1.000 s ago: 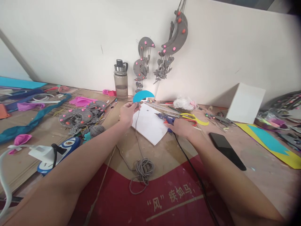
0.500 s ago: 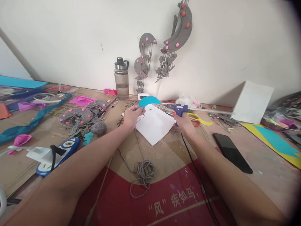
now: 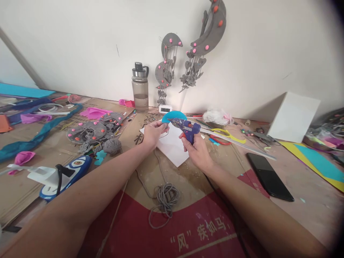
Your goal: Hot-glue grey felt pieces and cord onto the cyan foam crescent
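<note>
My right hand [image 3: 199,152] grips a blue hot glue gun [image 3: 192,133] by its handle, with the nozzle pointing left towards my other hand. A long translucent glue stick sticks out behind the gun. My left hand [image 3: 154,134] is closed in a pinch on the end of a grey yarn [image 3: 158,163]; a small grey bit shows at the fingertips. From there the strand runs down to a loose coil [image 3: 167,197] on the cardboard. Beneath both hands lies a white sheet [image 3: 173,147], with a teal round piece [image 3: 172,116] just behind it.
A water bottle [image 3: 140,87] and a small digital clock [image 3: 165,109] stand by the wall. Grey felt crescents [image 3: 92,132] and a yarn ball [image 3: 112,146] lie left, near a blue power strip [image 3: 80,166]. To the right are yellow-handled scissors [image 3: 225,134] and a phone [image 3: 268,177].
My right hand has brought the glue gun leftward and nearer, turning its nozzle towards my left hand. The left hand keeps its pinch. The whole view has shifted slightly.
</note>
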The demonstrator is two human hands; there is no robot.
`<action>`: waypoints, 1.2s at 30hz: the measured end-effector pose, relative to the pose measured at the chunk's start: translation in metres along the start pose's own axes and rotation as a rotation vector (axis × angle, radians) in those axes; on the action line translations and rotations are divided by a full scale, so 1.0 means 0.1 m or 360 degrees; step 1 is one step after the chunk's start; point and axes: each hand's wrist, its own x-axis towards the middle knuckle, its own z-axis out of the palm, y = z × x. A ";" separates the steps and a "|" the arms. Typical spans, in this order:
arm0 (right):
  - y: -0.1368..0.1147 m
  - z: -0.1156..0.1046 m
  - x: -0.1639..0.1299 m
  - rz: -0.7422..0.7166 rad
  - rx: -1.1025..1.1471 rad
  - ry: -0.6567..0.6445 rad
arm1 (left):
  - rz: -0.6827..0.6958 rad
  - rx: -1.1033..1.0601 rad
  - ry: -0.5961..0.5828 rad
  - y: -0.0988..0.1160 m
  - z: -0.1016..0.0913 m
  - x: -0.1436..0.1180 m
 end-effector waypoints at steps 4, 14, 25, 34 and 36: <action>0.06 -0.01 0.02 0.0012 -0.0203 -0.0052 | -0.0004 0.0011 0.0001 0.01 0.01 -0.01; 0.15 0.05 0.04 -0.0013 -0.0218 0.0002 | 0.0026 0.0270 -0.0073 -0.02 -0.01 -0.01; 0.16 0.07 0.03 -0.0068 -0.0314 0.0034 | 0.0090 0.0453 -0.0090 -0.07 -0.05 0.04; 0.15 0.04 0.05 -0.0060 -0.0419 0.0117 | 0.0128 0.0436 -0.0059 0.01 -0.01 0.00; 0.14 0.04 0.05 -0.0035 -0.0409 0.0124 | 0.0151 0.0474 -0.0068 0.00 -0.02 0.02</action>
